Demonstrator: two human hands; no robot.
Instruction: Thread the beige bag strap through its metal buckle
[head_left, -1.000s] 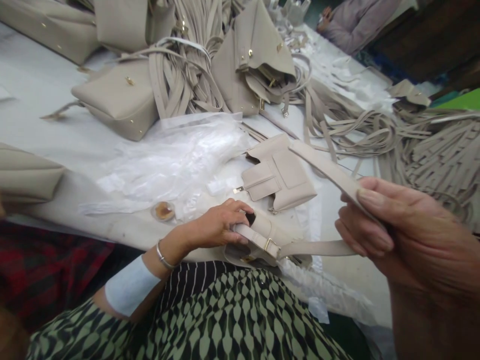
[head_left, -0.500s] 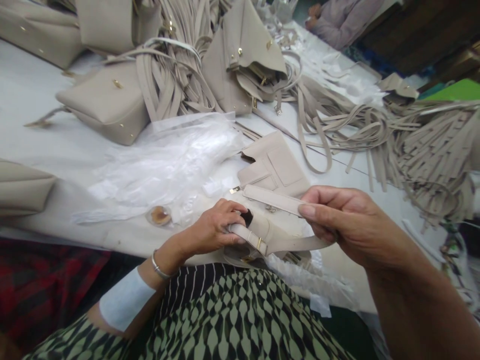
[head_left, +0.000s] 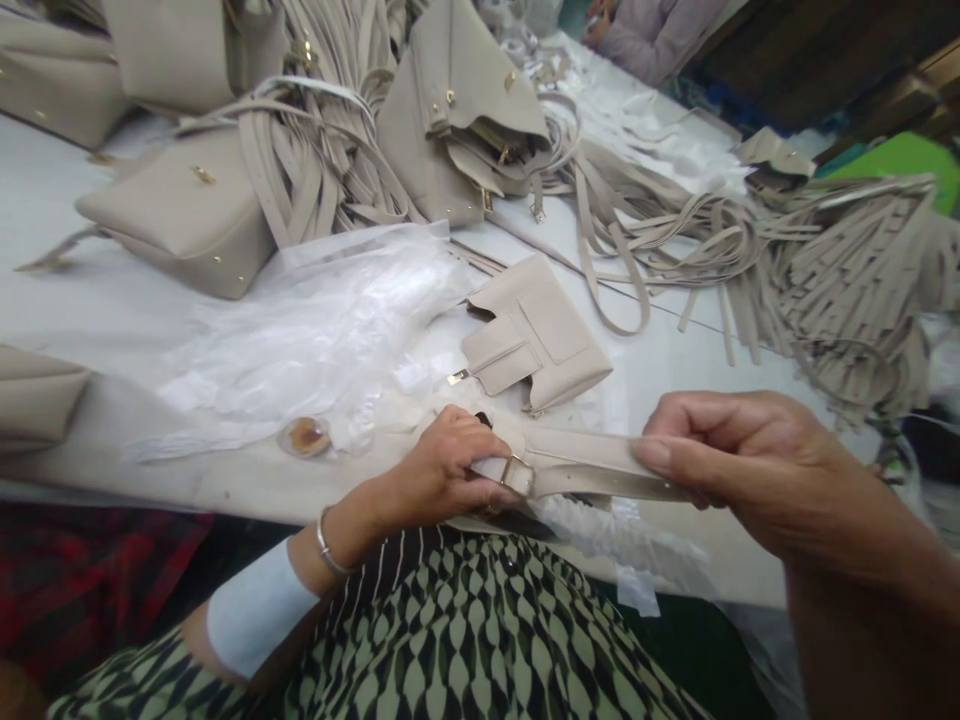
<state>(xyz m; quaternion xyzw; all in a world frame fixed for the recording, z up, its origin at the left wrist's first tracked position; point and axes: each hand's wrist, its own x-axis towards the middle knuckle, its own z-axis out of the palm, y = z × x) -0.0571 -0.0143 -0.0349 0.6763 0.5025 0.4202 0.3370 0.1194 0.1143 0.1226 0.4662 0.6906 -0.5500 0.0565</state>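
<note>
My left hand is closed on the buckle end of a beige strap, just left of its gold buckle. My right hand pinches the strap farther right between thumb and fingers. Two layers of strap run between the hands, one above the other, and the upper one reaches the buckle. Part of a beige bag lies beneath my left hand, mostly hidden. Just beyond the hands, a small beige bag piece with a stitched pocket and a gold clasp lies on the table.
Clear plastic bags lie left of centre, beside a small brown-and-clear object. Beige handbags and bundles of straps cover the far side. Another person's sleeve shows at the top right.
My right hand has moved right and slightly down, drawing the strap straighter. The strap's upper layer, earlier raised with its end free, now lies down against the buckle.
</note>
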